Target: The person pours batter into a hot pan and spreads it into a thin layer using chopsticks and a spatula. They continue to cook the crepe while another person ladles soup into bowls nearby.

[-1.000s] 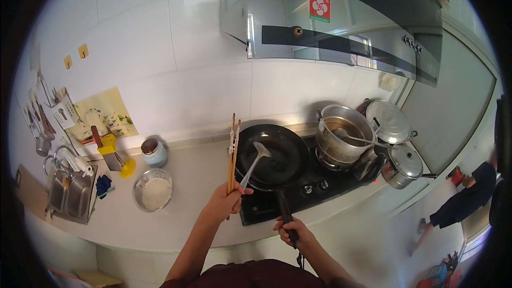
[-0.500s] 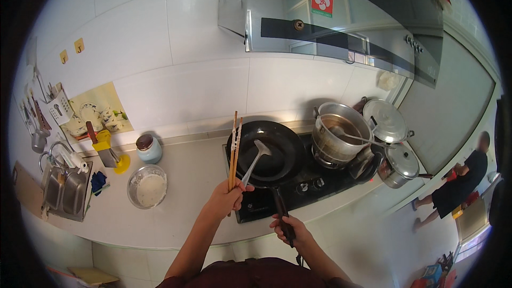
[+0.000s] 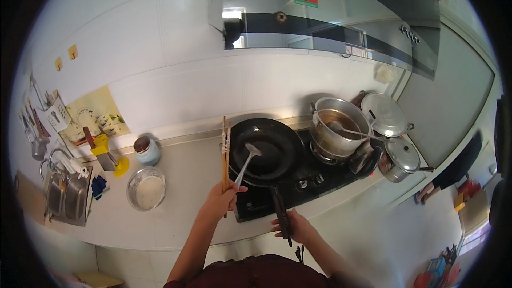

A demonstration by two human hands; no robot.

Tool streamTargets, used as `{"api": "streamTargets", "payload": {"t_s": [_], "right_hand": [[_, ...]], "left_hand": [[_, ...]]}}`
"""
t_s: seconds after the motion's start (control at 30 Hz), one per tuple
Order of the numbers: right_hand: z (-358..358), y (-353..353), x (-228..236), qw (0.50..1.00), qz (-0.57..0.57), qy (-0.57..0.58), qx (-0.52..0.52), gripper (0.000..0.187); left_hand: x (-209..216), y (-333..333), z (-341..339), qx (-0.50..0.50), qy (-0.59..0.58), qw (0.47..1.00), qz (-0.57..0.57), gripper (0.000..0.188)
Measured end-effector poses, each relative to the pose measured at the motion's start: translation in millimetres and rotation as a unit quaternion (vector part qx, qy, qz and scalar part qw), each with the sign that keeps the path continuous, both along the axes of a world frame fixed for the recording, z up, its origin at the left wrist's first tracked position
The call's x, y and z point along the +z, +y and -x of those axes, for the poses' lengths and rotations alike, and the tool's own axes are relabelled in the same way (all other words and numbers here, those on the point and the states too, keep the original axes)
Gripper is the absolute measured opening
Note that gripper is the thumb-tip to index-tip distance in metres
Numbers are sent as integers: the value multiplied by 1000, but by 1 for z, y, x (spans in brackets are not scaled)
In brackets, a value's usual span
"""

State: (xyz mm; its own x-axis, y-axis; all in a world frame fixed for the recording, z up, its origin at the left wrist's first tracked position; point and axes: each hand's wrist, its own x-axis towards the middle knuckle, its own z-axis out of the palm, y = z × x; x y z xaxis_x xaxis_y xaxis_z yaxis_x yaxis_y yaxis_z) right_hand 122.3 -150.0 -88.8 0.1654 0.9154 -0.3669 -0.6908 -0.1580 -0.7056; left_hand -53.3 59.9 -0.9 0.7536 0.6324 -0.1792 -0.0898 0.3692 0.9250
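Right hand [image 3: 301, 227] has loosened, spread at the pan handle [image 3: 280, 210]; its steadying seems less. Left hand [image 3: 221, 200] pinches chopsticks [image 3: 224, 156] and spatula [image 3: 246, 165].

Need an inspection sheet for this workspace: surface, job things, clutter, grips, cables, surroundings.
Surface: pale counter with black stove.
Job things: pan over stove's left side; spatula head over pan, contact unclear; chopsticks pointing up by pan's left edge.
Clutter: left, jar, bowl with pale contents, blue cloth, yellow stand; right, pot with ladle, lidded pot.
Left grip: closed around chopsticks and spatula.
Right grip: at pan handle, fingers partly spread; firmness unclear.
Cables: thin dark strands near right wrist; kind unclear.
Surroundings: hood above; sink far left; another person partly visible right.
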Motion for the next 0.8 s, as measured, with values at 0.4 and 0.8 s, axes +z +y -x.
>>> {"api": "streamTargets", "payload": {"t_s": [0.4, 0.8], "right_hand": [[-195, 44, -102, 658, 177, -728, -76, 23], [-209, 72, -113, 585, 117, -802, 31, 27]], "left_hand": [[-8, -4, 8, 12, -12, 1000, 3, 11], [-3, -4, 6, 1, 23, 1000, -17, 11]]}}
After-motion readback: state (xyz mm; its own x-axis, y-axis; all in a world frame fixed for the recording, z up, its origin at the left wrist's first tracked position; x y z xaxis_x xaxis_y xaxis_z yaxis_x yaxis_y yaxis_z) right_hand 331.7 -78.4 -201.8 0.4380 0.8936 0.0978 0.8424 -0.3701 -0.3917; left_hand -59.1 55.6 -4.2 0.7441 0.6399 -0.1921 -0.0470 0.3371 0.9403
